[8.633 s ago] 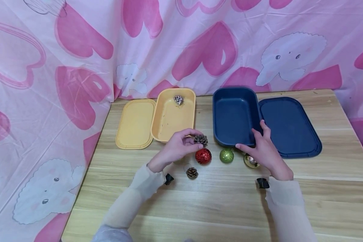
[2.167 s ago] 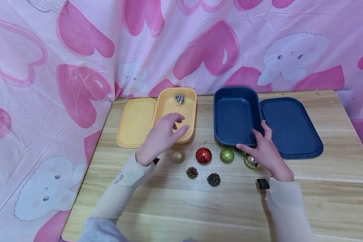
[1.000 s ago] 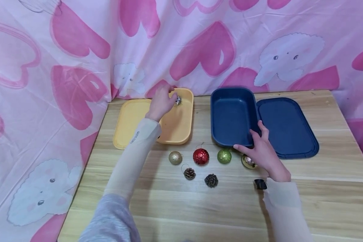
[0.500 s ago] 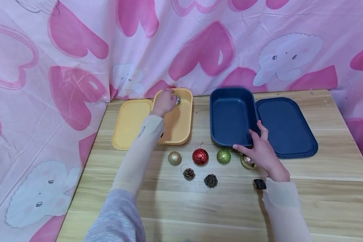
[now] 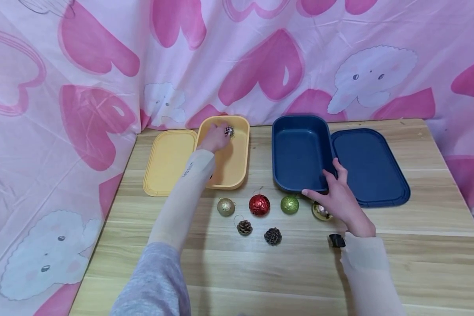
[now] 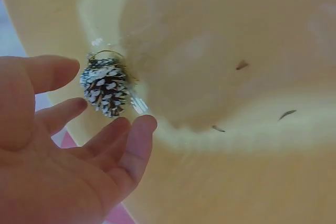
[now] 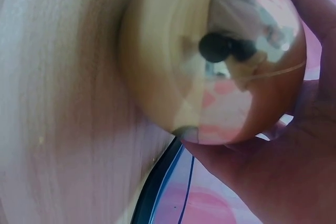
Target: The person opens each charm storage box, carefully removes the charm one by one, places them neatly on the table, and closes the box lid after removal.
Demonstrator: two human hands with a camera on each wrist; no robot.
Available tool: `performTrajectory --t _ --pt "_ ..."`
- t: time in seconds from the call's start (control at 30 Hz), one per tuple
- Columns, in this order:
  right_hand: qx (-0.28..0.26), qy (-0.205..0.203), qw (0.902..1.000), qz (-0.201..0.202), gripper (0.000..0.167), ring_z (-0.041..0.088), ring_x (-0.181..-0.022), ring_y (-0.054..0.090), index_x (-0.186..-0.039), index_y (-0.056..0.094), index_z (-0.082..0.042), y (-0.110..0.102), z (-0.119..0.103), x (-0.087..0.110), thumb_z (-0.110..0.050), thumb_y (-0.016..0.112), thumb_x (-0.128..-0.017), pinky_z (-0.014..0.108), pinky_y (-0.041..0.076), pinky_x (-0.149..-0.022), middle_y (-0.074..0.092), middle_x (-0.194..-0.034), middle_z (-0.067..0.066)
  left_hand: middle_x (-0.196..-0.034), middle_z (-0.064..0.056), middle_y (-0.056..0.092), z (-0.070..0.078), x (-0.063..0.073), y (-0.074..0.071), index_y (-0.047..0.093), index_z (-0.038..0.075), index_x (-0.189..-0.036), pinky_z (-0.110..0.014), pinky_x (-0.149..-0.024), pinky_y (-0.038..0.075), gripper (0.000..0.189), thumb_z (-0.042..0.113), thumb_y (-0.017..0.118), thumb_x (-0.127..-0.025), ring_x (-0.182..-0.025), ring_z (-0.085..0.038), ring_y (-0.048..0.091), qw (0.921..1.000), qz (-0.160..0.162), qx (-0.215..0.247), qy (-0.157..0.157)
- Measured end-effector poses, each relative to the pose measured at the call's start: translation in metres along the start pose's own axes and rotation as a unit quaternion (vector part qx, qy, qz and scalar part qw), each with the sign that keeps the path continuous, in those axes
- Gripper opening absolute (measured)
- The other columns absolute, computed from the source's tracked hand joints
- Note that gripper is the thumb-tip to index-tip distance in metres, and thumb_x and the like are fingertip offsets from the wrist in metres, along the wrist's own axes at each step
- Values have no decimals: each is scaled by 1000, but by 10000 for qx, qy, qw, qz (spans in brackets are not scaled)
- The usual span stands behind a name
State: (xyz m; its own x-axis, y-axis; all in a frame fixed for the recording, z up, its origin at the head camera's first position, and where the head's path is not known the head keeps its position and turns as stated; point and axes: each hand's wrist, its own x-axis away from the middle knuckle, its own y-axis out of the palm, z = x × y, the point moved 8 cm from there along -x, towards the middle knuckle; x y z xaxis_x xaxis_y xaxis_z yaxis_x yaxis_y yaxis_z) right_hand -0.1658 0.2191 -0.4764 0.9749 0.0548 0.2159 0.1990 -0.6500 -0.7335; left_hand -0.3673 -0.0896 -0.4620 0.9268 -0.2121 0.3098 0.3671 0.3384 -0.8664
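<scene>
My left hand [image 5: 214, 138] reaches inside the yellow box [image 5: 237, 160]. Its thumb and fingers curve loosely around a white-tipped pine cone [image 6: 105, 88] with a gold loop; the left wrist view shows gaps between the fingertips and the cone. At the near right corner of the blue box [image 5: 302, 153], my right hand [image 5: 341, 202] rests with thumb and fingers spread along the rim. Below its palm sits a shiny gold ball ornament [image 7: 210, 77], partly covered by the hand in the head view.
On the wooden table [image 5: 237, 276] stand a gold glitter ball [image 5: 226, 207], a red ball [image 5: 259, 205], a green ball [image 5: 289, 205] and two brown pine cones [image 5: 244, 227]. A yellow lid [image 5: 170, 162] lies left, a blue lid [image 5: 373, 166] right. Pink curtain hangs behind.
Earlier my left hand held a brown pine cone, which now lies on the table. That hand has since moved into the yellow box, around the white-tipped cone. My right hand stays at the blue box.
</scene>
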Motion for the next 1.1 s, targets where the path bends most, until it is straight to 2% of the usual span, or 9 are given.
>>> performTrajectory --t 0.07,0.17,0.23,0.37,0.6,0.77,0.9,1.1 --pt "19 5 10000 -3 102 53 -127 40 -148 22 12 -1 0 0 -61 59 -86 60 44 -93 -21 -160 10 -154 -25 26 -1 -1 3 28 19 -153 -49 -118 25 58 21 46 -97 -144 -37 25 9999 -78 84 -5" --pt "28 11 10000 -28 103 53 -128 39 -148 21 12 -1 1 1 -62 59 -86 61 43 -95 -22 -160 10 -155 -24 25 -3 -1 6 28 23 -153 -49 -118 26 59 21 46 -97 -145 -37 20 9998 -144 147 -30" --pt "23 16 10000 -47 103 53 -129 38 -148 21 12 0 1 1 -61 59 -86 61 42 -96 -22 -160 10 -152 -24 29 -3 -2 8 30 24 -151 -50 -114 32 58 21 48 -96 -142 -37 26 9998 -185 114 -4" --pt "27 10 10000 -34 103 53 -127 40 -148 21 12 0 1 1 -61 59 -86 61 43 -95 -22 -160 10 -141 -22 36 -2 -2 12 34 25 -146 -51 -101 43 55 24 52 -94 -125 -35 43 9996 -256 67 29" --pt "39 -10 10000 -7 103 53 -126 41 -148 21 12 0 2 1 -61 59 -86 60 44 -93 -22 -160 9 -120 -15 45 5 0 14 45 19 -122 -46 -89 47 31 26 54 -93 -106 -30 49 9995 -261 -13 196" --pt "36 -15 10000 12 102 51 -123 46 -148 21 11 0 2 1 -61 59 -87 59 46 -91 -22 -161 8 -94 -7 52 9 -2 15 51 13 -98 -33 -76 43 7 13 47 -93 -89 -21 49 9987 -162 -226 431" --pt "46 -19 10000 21 102 50 -117 51 -148 21 11 0 2 2 -61 59 -87 57 48 -87 -22 -161 8 -76 -4 49 10 -4 14 51 11 -81 -26 -65 38 13 2 44 -88 -75 -18 47 9977 -75 -325 582" --pt "35 -28 10000 36 101 51 -121 47 -148 22 12 -1 2 2 -60 59 -87 57 48 -88 -21 -161 8 -76 -3 52 8 -5 15 55 10 -75 -26 -65 39 16 -1 46 -84 -77 -19 50 9974 -34 -462 557"
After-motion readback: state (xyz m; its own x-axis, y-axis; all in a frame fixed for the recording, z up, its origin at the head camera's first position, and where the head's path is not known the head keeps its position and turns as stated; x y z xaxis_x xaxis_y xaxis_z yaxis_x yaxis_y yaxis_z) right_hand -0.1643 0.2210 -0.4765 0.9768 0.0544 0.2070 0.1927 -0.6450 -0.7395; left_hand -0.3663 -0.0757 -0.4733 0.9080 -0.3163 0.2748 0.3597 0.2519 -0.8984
